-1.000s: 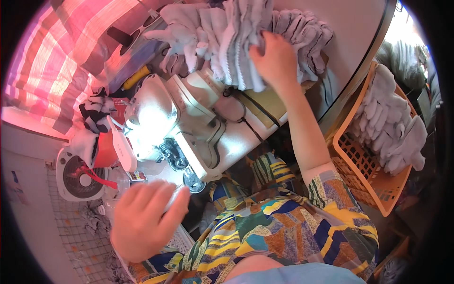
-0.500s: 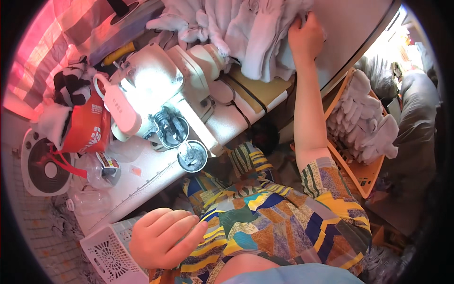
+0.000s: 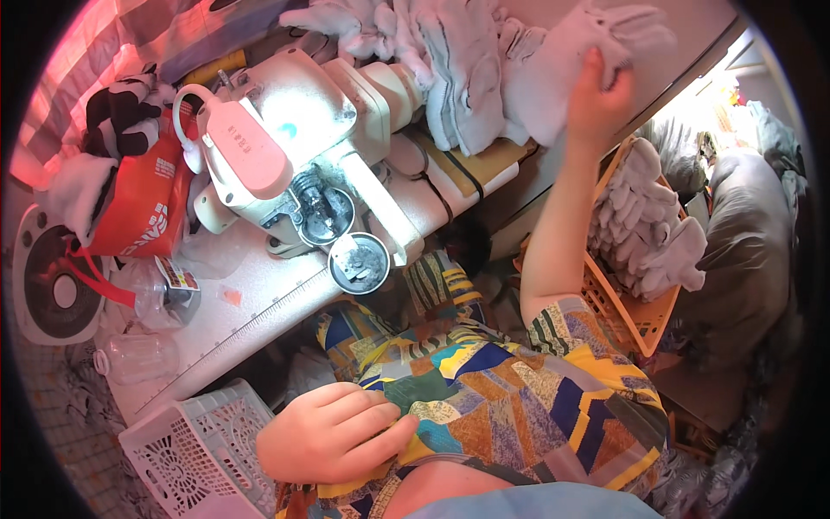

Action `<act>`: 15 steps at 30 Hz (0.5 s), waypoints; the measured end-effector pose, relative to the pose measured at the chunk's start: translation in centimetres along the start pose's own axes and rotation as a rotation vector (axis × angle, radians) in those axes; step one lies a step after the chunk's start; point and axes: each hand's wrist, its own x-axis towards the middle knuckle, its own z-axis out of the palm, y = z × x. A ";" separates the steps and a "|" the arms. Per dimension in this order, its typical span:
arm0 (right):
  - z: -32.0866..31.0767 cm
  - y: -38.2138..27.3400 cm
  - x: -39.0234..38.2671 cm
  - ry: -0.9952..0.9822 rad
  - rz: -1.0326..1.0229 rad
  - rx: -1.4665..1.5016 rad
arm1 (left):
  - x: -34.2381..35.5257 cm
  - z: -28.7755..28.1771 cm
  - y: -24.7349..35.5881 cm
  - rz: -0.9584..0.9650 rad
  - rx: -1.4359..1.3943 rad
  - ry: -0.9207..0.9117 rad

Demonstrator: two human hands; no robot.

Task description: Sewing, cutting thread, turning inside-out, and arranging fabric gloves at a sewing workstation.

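Striped cloth [image 3: 121,56] drapes the upper left, its outer edge glowing pinkish red. A white table [image 3: 264,281] slants across the room, brightly lit near the middle. At the upper right, a pale surface [image 3: 713,22] ends in a dark edge, with a bright opening [image 3: 745,59] beyond. Shadow covers the lower right.

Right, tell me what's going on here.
The person's right hand grips a white glove beside a glove pile on the table, where a white machine also stands. The left hand is over the lap, loosely curled, nothing visible in it. More gloves sit heaped in an orange basket.
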 end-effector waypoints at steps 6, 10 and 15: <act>-8.9 -2.1 -3.5 -0.418 0.457 0.376 | 0.0 1.3 -1.7 -0.024 -0.135 -0.117; -12.8 -2.1 -7.7 -0.628 0.739 0.663 | 1.3 3.4 -5.5 -0.033 -0.335 -0.181; -14.0 -1.7 -11.1 -0.960 0.963 0.914 | 2.4 7.9 -7.2 -0.323 -0.542 0.002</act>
